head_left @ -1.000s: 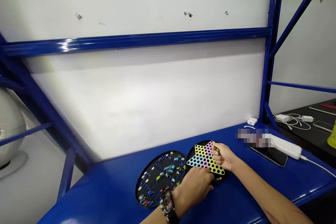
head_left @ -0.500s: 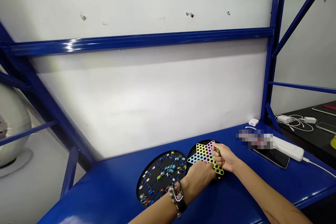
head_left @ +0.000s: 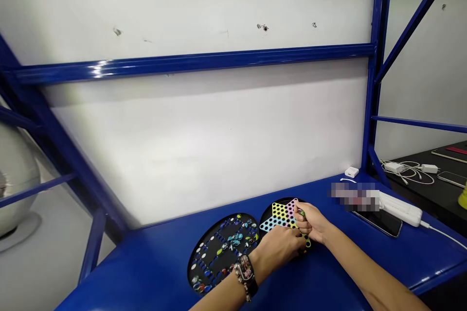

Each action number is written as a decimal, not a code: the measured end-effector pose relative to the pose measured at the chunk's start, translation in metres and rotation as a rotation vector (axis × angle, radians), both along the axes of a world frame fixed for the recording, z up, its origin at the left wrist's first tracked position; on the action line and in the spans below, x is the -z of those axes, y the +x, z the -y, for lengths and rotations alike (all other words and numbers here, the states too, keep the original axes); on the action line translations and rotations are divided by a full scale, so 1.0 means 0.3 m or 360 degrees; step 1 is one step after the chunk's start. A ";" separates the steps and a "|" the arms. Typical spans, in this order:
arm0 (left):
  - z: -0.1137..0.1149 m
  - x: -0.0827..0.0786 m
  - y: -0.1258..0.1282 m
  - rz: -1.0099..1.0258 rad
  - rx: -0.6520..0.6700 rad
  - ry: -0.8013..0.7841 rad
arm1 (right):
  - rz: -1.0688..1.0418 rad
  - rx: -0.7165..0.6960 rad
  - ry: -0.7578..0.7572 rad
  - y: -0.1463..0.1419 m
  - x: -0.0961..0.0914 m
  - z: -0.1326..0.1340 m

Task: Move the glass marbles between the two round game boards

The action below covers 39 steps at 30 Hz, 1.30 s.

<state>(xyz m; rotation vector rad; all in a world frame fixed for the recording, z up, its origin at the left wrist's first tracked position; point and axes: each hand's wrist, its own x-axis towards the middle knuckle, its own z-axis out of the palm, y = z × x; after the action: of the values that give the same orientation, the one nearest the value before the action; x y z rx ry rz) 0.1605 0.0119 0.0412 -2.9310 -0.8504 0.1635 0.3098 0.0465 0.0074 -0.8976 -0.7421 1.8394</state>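
Note:
On the blue tabletop, a star-shaped Chinese checkers board (head_left: 280,211) with pastel sections and rows of holes sits in a round black tray (head_left: 267,214). My right hand (head_left: 314,222) is closed at the star's upper right point, with a small green marble (head_left: 302,214) showing among its curled fingers. Over the lower part of the star is my left hand (head_left: 279,244), its fingers bent and closed; what they hold, if anything, is hidden. To the left lies a second round black board (head_left: 222,233) bearing several coloured marbles (head_left: 235,239), partly covered by my left wrist.
A phone (head_left: 383,222) and a white power strip (head_left: 401,210) lie at the right of the blue table (head_left: 153,257). Behind them is a small white adapter (head_left: 351,172). White cables (head_left: 412,173) are on a black table farther right. Blue frame bars surround the wall.
The view has shifted slightly. My left hand has moved a little to the right over the star board, while my right hand stays closed at the same point.

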 end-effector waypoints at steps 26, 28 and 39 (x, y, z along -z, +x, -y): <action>-0.043 -0.080 -0.209 0.1531 -0.0709 0.0041 | 0.0479 -0.0180 0.0266 -0.261 -0.047 -0.033; -0.049 -0.073 -0.278 0.1777 -0.0866 0.0139 | 0.1062 -0.0047 0.0746 -0.331 -0.055 -0.055; -0.056 -0.020 -0.433 0.2034 -0.1122 0.0274 | 0.2332 -0.0382 0.1703 -0.617 0.026 -0.044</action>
<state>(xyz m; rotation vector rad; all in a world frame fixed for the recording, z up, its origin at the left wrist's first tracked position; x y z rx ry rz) 0.0307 0.0288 0.0473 -2.1394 -1.7909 -1.7369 0.1248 0.0598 -0.0003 -1.2738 -2.4359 0.3753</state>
